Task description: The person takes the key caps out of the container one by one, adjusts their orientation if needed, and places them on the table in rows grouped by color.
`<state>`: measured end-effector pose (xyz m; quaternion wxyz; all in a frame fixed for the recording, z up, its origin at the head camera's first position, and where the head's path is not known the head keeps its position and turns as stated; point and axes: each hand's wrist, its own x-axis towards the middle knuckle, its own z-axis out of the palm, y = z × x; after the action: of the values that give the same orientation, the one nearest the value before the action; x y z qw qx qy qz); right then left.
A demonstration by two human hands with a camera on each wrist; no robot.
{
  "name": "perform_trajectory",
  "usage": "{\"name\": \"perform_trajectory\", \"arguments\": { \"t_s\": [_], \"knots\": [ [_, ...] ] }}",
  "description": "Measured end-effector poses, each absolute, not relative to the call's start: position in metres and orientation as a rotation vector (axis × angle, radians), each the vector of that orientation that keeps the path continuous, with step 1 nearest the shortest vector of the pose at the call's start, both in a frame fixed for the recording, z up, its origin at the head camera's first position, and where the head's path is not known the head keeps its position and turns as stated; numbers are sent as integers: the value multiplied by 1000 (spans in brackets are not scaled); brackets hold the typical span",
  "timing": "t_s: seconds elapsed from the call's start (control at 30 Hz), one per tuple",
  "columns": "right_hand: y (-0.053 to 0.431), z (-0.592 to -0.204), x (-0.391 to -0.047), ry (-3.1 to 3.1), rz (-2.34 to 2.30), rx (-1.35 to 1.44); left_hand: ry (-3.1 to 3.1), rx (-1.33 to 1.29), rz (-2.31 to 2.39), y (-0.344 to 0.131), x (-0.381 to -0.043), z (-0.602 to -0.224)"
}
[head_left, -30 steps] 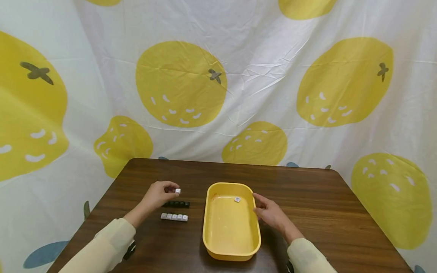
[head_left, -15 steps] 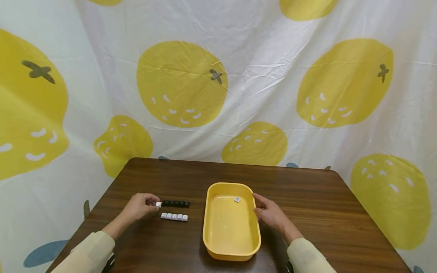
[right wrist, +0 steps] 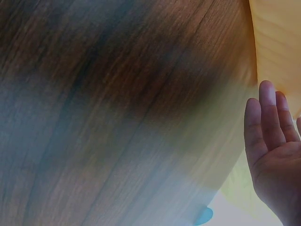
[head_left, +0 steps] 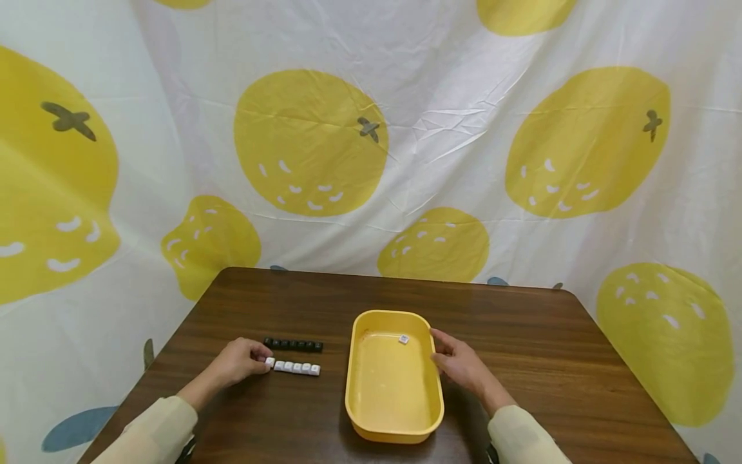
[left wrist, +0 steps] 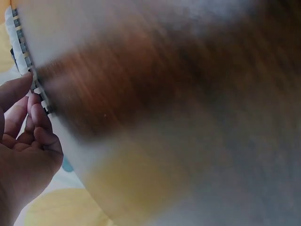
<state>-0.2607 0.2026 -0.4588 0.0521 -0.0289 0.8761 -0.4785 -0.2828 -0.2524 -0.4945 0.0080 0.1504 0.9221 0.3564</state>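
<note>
My left hand (head_left: 240,362) pinches a white keycap (head_left: 270,363) between thumb and fingertips, at the left end of a row of white keycaps (head_left: 297,368) on the table. Just behind that row lies a parallel row of black keycaps (head_left: 293,345). In the left wrist view the thumb and fingertips of the left hand (left wrist: 28,136) meet at the line of keycaps. My right hand (head_left: 462,365) touches the right wall of a yellow plastic bin (head_left: 438,401); the right wrist view has its fingers (right wrist: 267,110) straight against the side. Inside the bin lies one white keycap (head_left: 403,339).
The dark wooden table (head_left: 533,341) carries the bin at its middle and both keycap rows to the left. Close behind its far edge hangs a white curtain (head_left: 429,161) printed with yellow lemons.
Carrying the white keycap, my left hand has come left past the black row, then nearer to the end of the white row. The right hand and the bin stay put.
</note>
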Motion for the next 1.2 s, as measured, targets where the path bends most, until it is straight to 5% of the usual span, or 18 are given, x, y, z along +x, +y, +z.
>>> {"name": "perform_trajectory", "arguments": {
  "t_s": [0.7, 1.2],
  "knots": [
    [203, -460, -261, 2667, -1464, -98, 2832, 448, 1133, -252, -283, -492],
    [203, -461, -262, 2662, -1463, -97, 2940, 461, 1119, -237, -299, -457]
  ]
}}
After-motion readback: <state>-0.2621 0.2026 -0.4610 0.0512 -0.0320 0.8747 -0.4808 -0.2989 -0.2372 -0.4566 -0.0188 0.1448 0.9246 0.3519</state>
